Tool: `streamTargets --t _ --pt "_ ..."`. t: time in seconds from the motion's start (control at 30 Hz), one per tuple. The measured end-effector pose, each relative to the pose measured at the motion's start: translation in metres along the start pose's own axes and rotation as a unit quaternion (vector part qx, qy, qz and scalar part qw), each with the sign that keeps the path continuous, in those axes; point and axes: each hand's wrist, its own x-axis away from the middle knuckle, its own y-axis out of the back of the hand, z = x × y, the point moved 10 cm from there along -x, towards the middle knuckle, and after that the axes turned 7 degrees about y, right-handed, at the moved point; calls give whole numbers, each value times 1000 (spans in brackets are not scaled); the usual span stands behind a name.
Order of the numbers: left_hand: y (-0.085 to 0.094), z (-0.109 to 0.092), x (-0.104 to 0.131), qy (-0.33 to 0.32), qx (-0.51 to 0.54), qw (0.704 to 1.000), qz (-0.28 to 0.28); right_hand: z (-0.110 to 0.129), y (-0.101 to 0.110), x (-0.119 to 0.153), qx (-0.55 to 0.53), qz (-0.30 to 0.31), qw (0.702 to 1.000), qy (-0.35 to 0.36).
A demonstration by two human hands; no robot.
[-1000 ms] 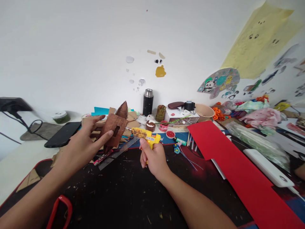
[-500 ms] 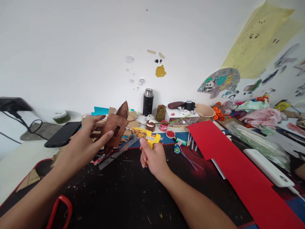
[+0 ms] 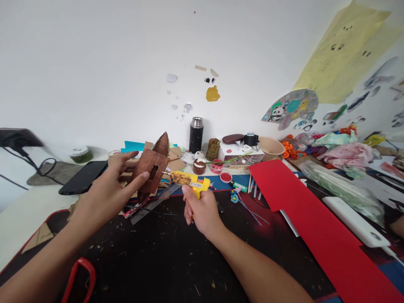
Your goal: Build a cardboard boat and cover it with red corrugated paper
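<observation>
A brown model boat (image 3: 152,166) with a square cut-out in its cabin wall is gripped by my left hand (image 3: 116,181), the thumb on the near face and the other fingers behind it. My right hand (image 3: 202,206) is wrapped round the handle of a yellow glue gun (image 3: 189,180). Scorched brown stains cover the gun's front half. Its metal nozzle points left at the cabin's right edge; whether it touches I cannot tell. The boat's pointed end tilts up and away, and its lower end shows beneath my left hand.
On the dark mat (image 3: 151,256) lie red scissor handles (image 3: 83,273) and a clear ruler (image 3: 154,206). Red card (image 3: 303,214) and a white power strip (image 3: 356,221) cover the right. A black flask (image 3: 196,136), paint pots (image 3: 199,166) and a phone (image 3: 83,177) stand or lie behind.
The glue gun has shifted slightly left with my right hand, along the cabin's right side. The boat has tipped a little in my left hand.
</observation>
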Motion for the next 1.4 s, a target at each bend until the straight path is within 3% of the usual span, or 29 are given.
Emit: streamTargets --t 1.0,1.4 --pt "4 -12 -1 7 22 1000 -14 -6 -8 4 8 21 1000 -6" --pt "2 -3 -2 -14 11 1000 -8 -1 -2 1 2 1 1000 0"
